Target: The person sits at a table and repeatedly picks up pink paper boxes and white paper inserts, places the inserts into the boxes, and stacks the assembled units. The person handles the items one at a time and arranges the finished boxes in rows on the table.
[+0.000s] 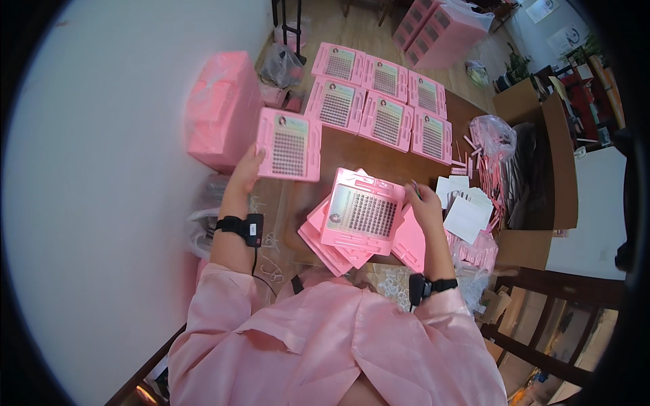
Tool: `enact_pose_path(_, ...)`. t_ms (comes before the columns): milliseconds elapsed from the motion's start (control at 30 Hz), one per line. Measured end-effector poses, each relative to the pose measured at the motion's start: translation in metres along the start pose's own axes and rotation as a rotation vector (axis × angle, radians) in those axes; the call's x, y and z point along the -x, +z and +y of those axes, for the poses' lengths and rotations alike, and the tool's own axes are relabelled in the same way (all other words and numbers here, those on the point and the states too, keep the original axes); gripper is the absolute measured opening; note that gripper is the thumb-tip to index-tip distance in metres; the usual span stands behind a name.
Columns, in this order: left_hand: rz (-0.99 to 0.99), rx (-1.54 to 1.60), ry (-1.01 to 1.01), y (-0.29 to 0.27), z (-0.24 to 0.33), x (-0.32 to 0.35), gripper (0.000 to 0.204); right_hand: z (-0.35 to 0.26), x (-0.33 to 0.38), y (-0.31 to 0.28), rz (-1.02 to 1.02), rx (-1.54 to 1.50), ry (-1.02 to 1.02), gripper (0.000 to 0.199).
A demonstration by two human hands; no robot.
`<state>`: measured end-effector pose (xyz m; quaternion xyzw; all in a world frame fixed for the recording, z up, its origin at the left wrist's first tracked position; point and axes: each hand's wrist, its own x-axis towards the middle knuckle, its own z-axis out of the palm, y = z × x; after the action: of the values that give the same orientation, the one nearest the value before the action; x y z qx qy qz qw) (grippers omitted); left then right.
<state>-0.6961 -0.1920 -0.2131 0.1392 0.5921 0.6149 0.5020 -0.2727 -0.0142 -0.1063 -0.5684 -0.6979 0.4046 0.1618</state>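
Observation:
My left hand (pixel 249 166) grips the left edge of a pink eyelash tray (pixel 289 145), raised at the table's left side. Its face shows rows of dark lash clusters. Close to my body sits a stack of pink trays (pixel 325 247), turned at different angles. The top eyelash tray (pixel 362 213) lies sideways on it. My right hand (pixel 426 208) is closed beside that tray's right edge, around a small thin dark thing I cannot make out. Under my right wrist is a plain pink panel (pixel 410 242).
Several filled eyelash trays (pixel 386 120) lie in two rows on the brown table (pixel 338 152). To the right are white cards (pixel 468 216), pink tweezer-like sticks (pixel 489 179) and a cardboard box (pixel 560 162). Wrapped pink stacks stand at left (pixel 220 111) and far back (pixel 447 37).

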Motion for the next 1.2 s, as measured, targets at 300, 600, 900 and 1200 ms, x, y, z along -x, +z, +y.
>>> enact_pose_path(300,0.100,-0.564,-0.003,0.035,-0.106,-0.056,0.071,0.083,0.058,-0.007,0.068,-0.027,0.245,0.039)
enact_pose_path(600,0.379,-1.162,0.181,0.064,-0.079,0.004,0.070,0.026,0.021,0.020,0.132,0.331,-0.306,0.058)
enact_pose_path(900,-0.406,-0.113,-0.081,0.117,-0.082,0.081,0.055,-0.010,-0.008,-0.003,-0.263,0.656,-0.479,0.039)
enact_pose_path(1200,0.304,-0.127,-0.035,0.119,-0.105,0.131,0.085,0.024,-0.011,-0.075,-0.043,0.399,-0.315,0.047)
